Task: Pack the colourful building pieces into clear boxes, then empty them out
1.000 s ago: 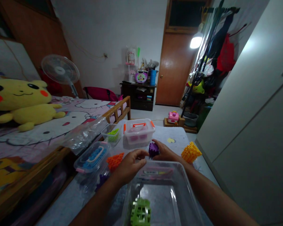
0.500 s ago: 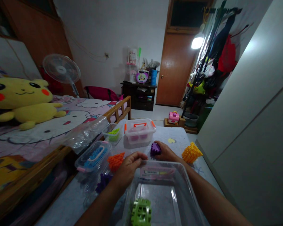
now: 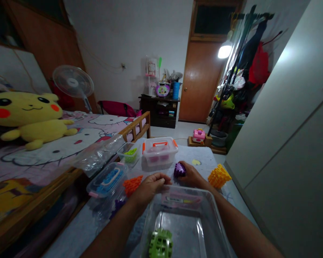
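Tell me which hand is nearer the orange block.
The left. The left hand is just right of the orange block, by the clear bin; the right hand is farther right, holding a purple block.

- Dim room; the hanging lamp [image 3: 225, 50] glares, burnt out to white.
- Right of the lamp: bright reflection on the wardrobe [image 3: 293, 118].
- Below the lamp, leftward: highlights streak the clear tub [image 3: 183, 229].
- Far left of it: darker, wide-angle stretching, slight softness.
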`<state>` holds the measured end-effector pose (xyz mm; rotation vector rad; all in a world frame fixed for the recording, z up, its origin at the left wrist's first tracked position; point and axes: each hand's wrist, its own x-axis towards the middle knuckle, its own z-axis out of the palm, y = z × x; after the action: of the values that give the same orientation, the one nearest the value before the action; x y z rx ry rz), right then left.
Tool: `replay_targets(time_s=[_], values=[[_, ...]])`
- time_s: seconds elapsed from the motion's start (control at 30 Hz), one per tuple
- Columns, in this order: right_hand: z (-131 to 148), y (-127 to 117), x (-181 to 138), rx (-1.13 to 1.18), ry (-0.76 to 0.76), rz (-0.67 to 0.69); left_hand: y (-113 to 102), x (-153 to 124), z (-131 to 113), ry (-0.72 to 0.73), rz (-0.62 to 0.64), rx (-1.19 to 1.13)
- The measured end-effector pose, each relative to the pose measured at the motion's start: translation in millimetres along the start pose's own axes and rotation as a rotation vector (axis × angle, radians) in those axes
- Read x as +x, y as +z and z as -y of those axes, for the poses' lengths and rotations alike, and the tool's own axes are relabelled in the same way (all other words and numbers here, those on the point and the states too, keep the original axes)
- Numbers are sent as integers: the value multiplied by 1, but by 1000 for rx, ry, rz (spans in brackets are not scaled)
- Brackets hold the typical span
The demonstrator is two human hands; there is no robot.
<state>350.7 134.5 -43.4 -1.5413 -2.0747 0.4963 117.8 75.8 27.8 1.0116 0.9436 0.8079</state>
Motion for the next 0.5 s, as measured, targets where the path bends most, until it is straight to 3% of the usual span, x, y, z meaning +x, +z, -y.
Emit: replay_targets(time_s=[0.23, 0.4, 0.5], values=[[9, -50, -3, 59, 25, -56, 3, 5, 1, 5, 33, 70], [54, -100, -21, 85, -42, -118, 3, 5, 0, 79, 19, 136], [90, -117, -42, 138, -94, -24, 2, 7, -1, 119, 14, 178]])
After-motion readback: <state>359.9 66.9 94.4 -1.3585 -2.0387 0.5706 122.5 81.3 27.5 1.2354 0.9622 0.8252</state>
